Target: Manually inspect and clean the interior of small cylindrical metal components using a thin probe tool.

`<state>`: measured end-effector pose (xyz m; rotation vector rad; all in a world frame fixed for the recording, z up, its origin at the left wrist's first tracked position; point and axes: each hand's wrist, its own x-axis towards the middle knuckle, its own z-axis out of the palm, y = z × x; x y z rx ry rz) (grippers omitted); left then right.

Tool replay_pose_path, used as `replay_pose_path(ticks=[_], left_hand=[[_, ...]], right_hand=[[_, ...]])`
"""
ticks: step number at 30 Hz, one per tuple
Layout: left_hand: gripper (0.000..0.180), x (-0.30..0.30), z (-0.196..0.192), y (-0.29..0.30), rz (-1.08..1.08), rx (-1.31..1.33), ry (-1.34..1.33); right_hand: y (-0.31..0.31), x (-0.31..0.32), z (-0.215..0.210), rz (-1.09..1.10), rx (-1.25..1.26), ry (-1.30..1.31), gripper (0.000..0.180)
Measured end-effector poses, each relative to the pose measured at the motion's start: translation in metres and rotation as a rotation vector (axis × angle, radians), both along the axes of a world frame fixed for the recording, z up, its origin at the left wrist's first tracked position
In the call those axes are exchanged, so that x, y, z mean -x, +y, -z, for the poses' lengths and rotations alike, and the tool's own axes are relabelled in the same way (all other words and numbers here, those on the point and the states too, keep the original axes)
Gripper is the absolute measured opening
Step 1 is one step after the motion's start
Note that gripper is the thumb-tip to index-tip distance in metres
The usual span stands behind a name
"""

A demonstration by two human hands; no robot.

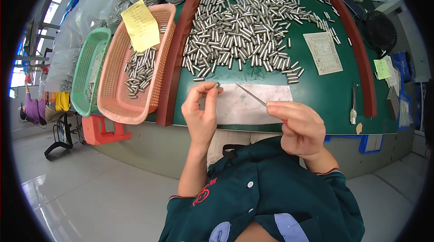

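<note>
My left hand point(200, 113) is closed, pinching a small metal pin point(217, 85) between thumb and fingertips. In my right hand point(302, 129) is a slim, tapering grey tool point(252, 95) that looks like a needle file; a bit of red shows at its handle end. The tool's tip points up and left towards the pin, with a gap between them. Beneath both hands lies a white, smudged sheet point(235, 108) at the near edge of the green table point(316, 102). Beyond it, a large heap of loose steel pins point(239, 29) covers the table.
A dark red wooden frame point(179, 56) borders the heap. To its left are a pink basket point(118, 106) with pins and a yellow note point(141, 26), and a green basket point(86, 75). A printed slip point(323, 53), a thin tool point(353, 104) and a black fan point(379, 32) are right.
</note>
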<state>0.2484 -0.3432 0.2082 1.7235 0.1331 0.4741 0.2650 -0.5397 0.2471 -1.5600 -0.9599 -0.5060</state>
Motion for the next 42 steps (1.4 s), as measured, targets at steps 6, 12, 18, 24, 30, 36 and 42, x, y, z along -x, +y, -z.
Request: replay_pose_path(ticks=[6,12,18,24,30,36,42], left_hand=[[0.008,-0.003,-0.004,0.003,0.168,0.051,0.075],[0.011,-0.017,-0.003,0.007,0.437,0.733,0.149],[0.011,-0.014,0.018,0.018,0.541,1.162,0.197],[0.01,-0.011,0.022,0.017,0.524,1.168,0.181],[0.009,-0.01,0.022,0.017,0.507,1.15,0.197],[0.009,-0.01,0.024,0.019,0.514,1.138,0.207],[0.011,-0.011,0.025,0.02,0.563,1.198,0.196]], right_hand=[[-0.002,-0.026,0.006,0.199,-0.193,0.022,0.015],[-0.016,-0.026,0.001,0.296,-0.201,0.054,0.014],[-0.009,-0.017,0.009,0.199,-0.27,0.251,0.012],[0.0,-0.019,0.014,0.16,-0.315,0.228,0.012],[0.006,-0.025,0.018,0.184,-0.236,0.158,0.011],[0.009,-0.029,0.023,0.189,-0.15,0.089,0.014],[0.009,-0.031,0.025,0.188,-0.141,0.052,0.014]])
